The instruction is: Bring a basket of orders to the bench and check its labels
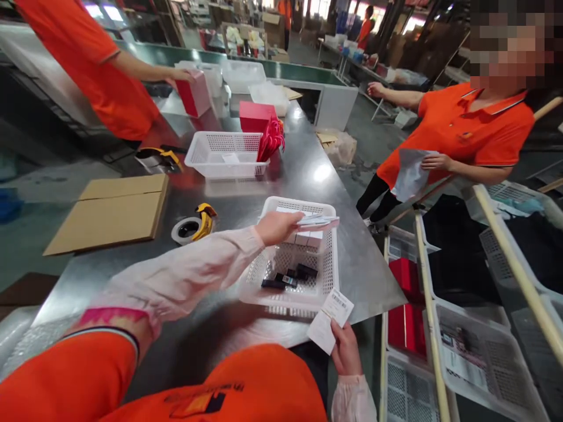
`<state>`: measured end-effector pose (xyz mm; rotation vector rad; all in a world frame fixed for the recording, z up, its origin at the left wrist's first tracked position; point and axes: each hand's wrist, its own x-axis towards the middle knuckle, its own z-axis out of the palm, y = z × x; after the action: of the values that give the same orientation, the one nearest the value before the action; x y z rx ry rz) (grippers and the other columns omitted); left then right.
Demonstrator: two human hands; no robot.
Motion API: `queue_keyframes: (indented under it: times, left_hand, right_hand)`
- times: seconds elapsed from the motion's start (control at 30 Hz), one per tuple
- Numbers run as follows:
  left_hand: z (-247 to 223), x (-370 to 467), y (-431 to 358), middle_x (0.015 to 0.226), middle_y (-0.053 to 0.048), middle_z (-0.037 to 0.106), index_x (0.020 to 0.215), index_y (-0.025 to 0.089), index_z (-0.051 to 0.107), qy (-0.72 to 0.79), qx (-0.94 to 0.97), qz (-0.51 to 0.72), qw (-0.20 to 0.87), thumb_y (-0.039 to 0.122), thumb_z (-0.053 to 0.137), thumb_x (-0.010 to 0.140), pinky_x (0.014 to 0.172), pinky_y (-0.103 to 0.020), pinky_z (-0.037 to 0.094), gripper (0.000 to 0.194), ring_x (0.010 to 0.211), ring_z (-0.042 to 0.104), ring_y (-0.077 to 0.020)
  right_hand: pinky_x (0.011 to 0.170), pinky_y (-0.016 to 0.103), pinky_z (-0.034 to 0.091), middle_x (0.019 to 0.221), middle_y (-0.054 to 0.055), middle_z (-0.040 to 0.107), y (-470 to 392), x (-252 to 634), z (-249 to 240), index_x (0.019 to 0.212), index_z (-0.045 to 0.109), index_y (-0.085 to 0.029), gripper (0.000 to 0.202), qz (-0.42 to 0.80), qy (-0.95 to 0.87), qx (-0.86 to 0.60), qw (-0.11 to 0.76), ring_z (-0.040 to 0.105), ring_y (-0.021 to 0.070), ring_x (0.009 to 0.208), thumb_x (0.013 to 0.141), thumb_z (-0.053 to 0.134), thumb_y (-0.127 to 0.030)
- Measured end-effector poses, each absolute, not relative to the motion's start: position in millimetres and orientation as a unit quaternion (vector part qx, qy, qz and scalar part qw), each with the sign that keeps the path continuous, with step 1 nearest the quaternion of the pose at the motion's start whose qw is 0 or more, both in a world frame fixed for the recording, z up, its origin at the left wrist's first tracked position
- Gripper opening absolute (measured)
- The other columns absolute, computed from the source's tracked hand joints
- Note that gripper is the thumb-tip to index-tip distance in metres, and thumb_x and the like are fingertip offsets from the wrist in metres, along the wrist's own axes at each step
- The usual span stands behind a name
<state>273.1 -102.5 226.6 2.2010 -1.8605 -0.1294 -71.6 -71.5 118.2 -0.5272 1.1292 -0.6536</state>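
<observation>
My left hand [277, 227] pinches thin cards [317, 221] over the white basket [329, 275]; my right hand [345, 351] grips a paper slip [331, 319] at the table edge [369, 305]. Both look light and floppy; edge pinch seems best.

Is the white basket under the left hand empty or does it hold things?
Not empty: the white basket holds small dark items and pale boxes.

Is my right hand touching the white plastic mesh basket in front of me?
Apart. The head view shows the right hand holding a white barcode slip below the white plastic mesh basket, with bare steel table between hand and basket.
</observation>
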Motion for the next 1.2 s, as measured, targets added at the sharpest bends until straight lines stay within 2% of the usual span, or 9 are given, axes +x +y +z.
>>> queue_keyframes:
  times: [0.2, 0.3, 0.4, 0.5, 0.6, 0.67, 0.77, 1.0, 1.2]
  left_hand:
    - [188, 313, -153, 0.135, -0.016, 0.06, 0.133, 0.016, 0.058, -0.65, 0.749, 0.072, 0.108, 0.015, 0.029, 0.1, 0.101, -0.042, 0.038, 0.044, 0.121, 0.055, -0.0275]
    - [149, 324, -152, 0.145, -0.021, 0.051, 0.139, 0.013, 0.053, -0.625, 0.778, 0.027, 0.059, 0.022, 0.047, 0.096, 0.108, -0.05, 0.032, 0.045, 0.134, 0.044, -0.0367]
    - [134, 330, -141, 0.154, -0.025, 0.037, 0.145, 0.01, 0.046, -0.627, 0.778, -0.027, 0.04, 0.042, 0.073, 0.081, 0.113, -0.055, 0.026, 0.077, 0.142, 0.03, -0.0461]
    - [148, 323, -125, 0.156, -0.024, 0.034, 0.144, 0.013, 0.048, -0.625, 0.776, -0.037, 0.075, 0.044, 0.074, 0.079, 0.116, -0.058, 0.021, 0.077, 0.145, 0.025, -0.0445]
    - [172, 294, -97, 0.137, -0.022, 0.055, 0.128, 0.012, 0.063, -0.625, 0.756, -0.007, 0.194, 0.028, 0.066, 0.086, 0.11, -0.05, 0.034, 0.045, 0.131, 0.046, -0.0342]
    - [180, 264, -67, 0.108, -0.014, 0.067, 0.105, 0.016, 0.075, -0.651, 0.703, -0.033, 0.284, 0.024, 0.06, 0.09, 0.096, -0.042, 0.045, 0.022, 0.105, 0.058, -0.0252]
    - [178, 217, -19, 0.09, -0.007, 0.065, 0.09, 0.023, 0.079, -0.645, 0.657, -0.104, 0.377, 0.027, 0.062, 0.091, 0.086, -0.036, 0.048, 0.018, 0.09, 0.059, -0.0198]
    - [164, 172, 33, 0.095, -0.007, 0.07, 0.088, 0.021, 0.081, -0.364, 0.694, -0.356, 0.509, 0.011, 0.076, 0.071, 0.079, -0.031, 0.052, 0.021, 0.087, 0.064, -0.019]
    - [177, 170, 37, 0.07, -0.003, 0.071, 0.068, 0.02, 0.078, -0.19, 0.668, -0.42, 0.584, 0.009, 0.078, 0.065, 0.067, -0.027, 0.05, 0.011, 0.066, 0.062, -0.0159]
  right_hand:
    - [0.092, 0.047, 0.056, 0.093, 0.007, 0.078, -62, -67, 117, 0.092, 0.071, -0.021, 0.048, -0.289, 0.507, -0.25, 0.773, 0.073, 0.0307, 0.096, 0.053, 0.092, -0.039]
    - [0.091, 0.05, 0.057, 0.093, 0.009, 0.078, -58, -62, 121, 0.092, 0.071, -0.02, 0.047, -0.267, 0.491, -0.256, 0.789, 0.072, 0.0337, 0.1, 0.055, 0.092, -0.039]
    - [0.092, 0.05, 0.056, 0.099, 0.01, 0.078, -57, -58, 123, 0.099, 0.07, -0.02, 0.047, -0.248, 0.476, -0.275, 0.798, 0.07, 0.0334, 0.104, 0.06, 0.09, -0.038]
    - [0.097, 0.051, 0.053, 0.102, 0.009, 0.077, -59, -50, 122, 0.099, 0.069, -0.02, 0.046, -0.23, 0.455, -0.303, 0.805, 0.07, 0.0324, 0.106, 0.06, 0.089, -0.034]
    - [0.103, 0.052, 0.049, 0.103, 0.008, 0.077, -61, -36, 125, 0.097, 0.069, -0.022, 0.047, -0.235, 0.428, -0.31, 0.816, 0.07, 0.0308, 0.105, 0.055, 0.09, -0.03]
    - [0.106, 0.051, 0.047, 0.108, 0.007, 0.076, -61, -26, 130, 0.1, 0.069, -0.024, 0.048, -0.237, 0.402, -0.314, 0.827, 0.069, 0.0291, 0.107, 0.056, 0.088, -0.027]
    - [0.109, 0.05, 0.045, 0.116, 0.006, 0.074, -60, -12, 141, 0.11, 0.068, -0.025, 0.051, -0.221, 0.355, -0.331, 0.846, 0.066, 0.0277, 0.113, 0.062, 0.084, -0.022]
    - [0.105, 0.05, 0.048, 0.119, 0.009, 0.072, -53, 5, 164, 0.117, 0.064, -0.024, 0.057, -0.173, 0.304, -0.332, 0.876, 0.063, 0.0292, 0.118, 0.063, 0.08, -0.017]
    - [0.095, 0.046, 0.054, 0.112, 0.007, 0.074, -48, 8, 175, 0.115, 0.066, -0.025, 0.058, -0.15, 0.335, -0.32, 0.873, 0.067, 0.0294, 0.111, 0.06, 0.084, -0.021]
